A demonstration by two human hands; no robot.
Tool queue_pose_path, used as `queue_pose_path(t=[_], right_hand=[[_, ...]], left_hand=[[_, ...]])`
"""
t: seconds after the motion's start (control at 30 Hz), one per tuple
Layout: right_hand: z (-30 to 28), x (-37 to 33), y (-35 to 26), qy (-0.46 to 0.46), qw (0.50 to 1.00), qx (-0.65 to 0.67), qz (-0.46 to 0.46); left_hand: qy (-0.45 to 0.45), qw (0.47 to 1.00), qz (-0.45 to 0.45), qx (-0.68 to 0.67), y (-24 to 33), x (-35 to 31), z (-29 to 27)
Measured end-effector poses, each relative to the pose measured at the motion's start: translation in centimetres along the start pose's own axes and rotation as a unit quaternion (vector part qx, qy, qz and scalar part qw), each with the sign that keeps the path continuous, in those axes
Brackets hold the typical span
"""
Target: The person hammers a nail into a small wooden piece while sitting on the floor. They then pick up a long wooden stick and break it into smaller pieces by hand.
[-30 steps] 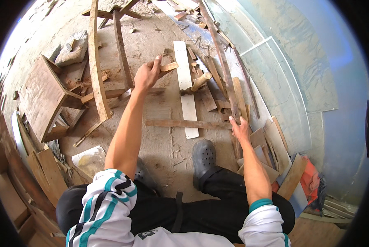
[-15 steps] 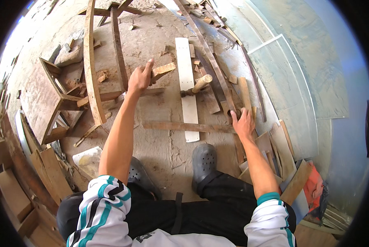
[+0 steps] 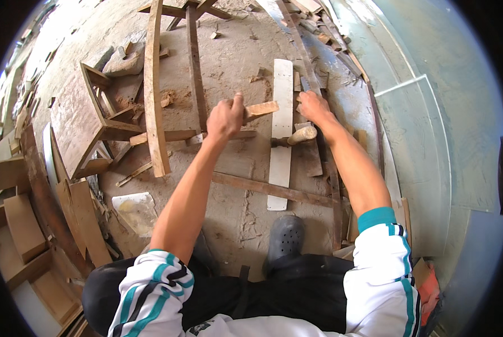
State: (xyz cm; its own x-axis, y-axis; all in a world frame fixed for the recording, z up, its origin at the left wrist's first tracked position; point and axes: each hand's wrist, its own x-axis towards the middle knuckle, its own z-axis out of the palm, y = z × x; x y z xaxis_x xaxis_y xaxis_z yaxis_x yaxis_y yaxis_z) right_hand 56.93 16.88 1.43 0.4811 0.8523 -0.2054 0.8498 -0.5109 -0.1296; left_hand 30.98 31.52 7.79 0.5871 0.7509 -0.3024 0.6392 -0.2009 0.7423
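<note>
My left hand [image 3: 225,119] is closed around a short wooden block [image 3: 263,109], whose pale end points right toward a long white board [image 3: 281,168]. Beyond the hammer, at the board's right side, my right hand [image 3: 314,106] has its fingers curled together over small wood offcuts. Whatever those fingers hold is hidden. The hammer [image 3: 302,135] lies with its dark head on the white board and its light wooden handle pointing right. A brown wooden strip [image 3: 246,184] crosses the board nearer my feet.
A wooden frame [image 3: 155,101] stands ahead on the left, beside a box-like wooden piece [image 3: 74,121]. Boards [image 3: 24,227] crowd the near left. Large glass-like sheets [image 3: 414,135] line the right. Scrap wood [image 3: 330,36] lies at the far right.
My right hand has moved from the long dark strip, away from me, to the offcuts by the white board, its fingers now curled. My left hand still holds the block. The view has shifted.
</note>
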Motion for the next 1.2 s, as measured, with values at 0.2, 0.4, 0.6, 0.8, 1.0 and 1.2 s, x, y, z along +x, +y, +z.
queue_pose_path(t=[0.2,0.4,0.6,0.8,1.0,1.2], right_hand=[[0.2,2.3,-0.1,-0.063,0.995,-0.072,0.041],[-1.8,2.5,-0.5,-0.065,0.997,0.008,0.040],[-11.7,0.2,-6.4,0.029,0.974,0.225,-0.026],[-14.2,-6.8,-17.6,0.081,0.970,0.127,-0.193],[-10.9,-9.7,-18.5,0.139,0.966,0.013,-0.216],[-9.3,-9.6,-18.0,0.123,0.973,0.040,-0.191]], left_hand=[[-0.044,0.998,-0.014,-0.045,1.4,-1.8,1.5],[-0.092,0.957,-0.025,-0.276,0.0,-1.0,0.4],[-0.095,0.944,0.031,-0.315,-1.0,1.1,-3.9],[-0.068,0.949,0.120,-0.283,-4.8,1.2,-4.9],[-0.142,0.942,0.215,-0.215,-4.0,-0.4,-5.3],[-0.108,0.951,0.264,-0.120,-4.0,-3.4,-5.4]])
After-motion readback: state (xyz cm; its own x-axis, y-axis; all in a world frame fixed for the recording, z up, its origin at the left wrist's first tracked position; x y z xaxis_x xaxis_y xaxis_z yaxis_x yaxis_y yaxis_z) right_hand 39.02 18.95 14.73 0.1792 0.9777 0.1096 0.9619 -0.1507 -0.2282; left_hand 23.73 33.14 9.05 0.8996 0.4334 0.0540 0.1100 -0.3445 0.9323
